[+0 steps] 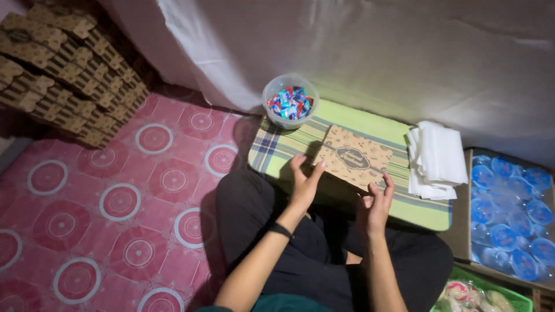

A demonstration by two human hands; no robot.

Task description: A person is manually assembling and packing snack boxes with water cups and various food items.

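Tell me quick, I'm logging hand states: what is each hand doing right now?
Left hand: open, fingertips touching the near left edge of the brown cardboard box.
Right hand: open, fingers curled by the box's near right corner; contact cannot be told.

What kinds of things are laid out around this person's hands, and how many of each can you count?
Brown printed cardboard box, touched by left hand and right hand: 1
Clear plastic tub of wrapped candies: 1
Stack of white tissue sheets: 1
Carton of sealed water cups: 1
Green basket: 1
Pile of flat brown boxes: 1
Total: 6
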